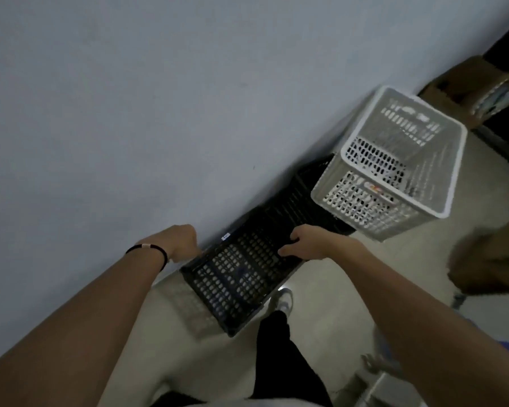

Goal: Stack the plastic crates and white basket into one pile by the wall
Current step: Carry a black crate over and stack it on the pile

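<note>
A black perforated plastic crate (238, 277) hangs tilted just above the floor beside the pale wall (130, 113). My left hand (184, 240) grips its rim on the wall side and my right hand (307, 242) grips the opposite rim. Behind it, another black crate (303, 195) sits on the floor against the wall. The white perforated basket (394, 171) stands past that crate, further along the wall, its near end seeming to overlap it. A grey crate (193, 309) shows faintly under the held one.
A cardboard box (465, 86) with items sits in the far corner. A brown blurred object (491, 257) lies on the floor at right. My leg and shoe (282, 301) are just below the crate. A grey container (385, 389) is at the bottom right.
</note>
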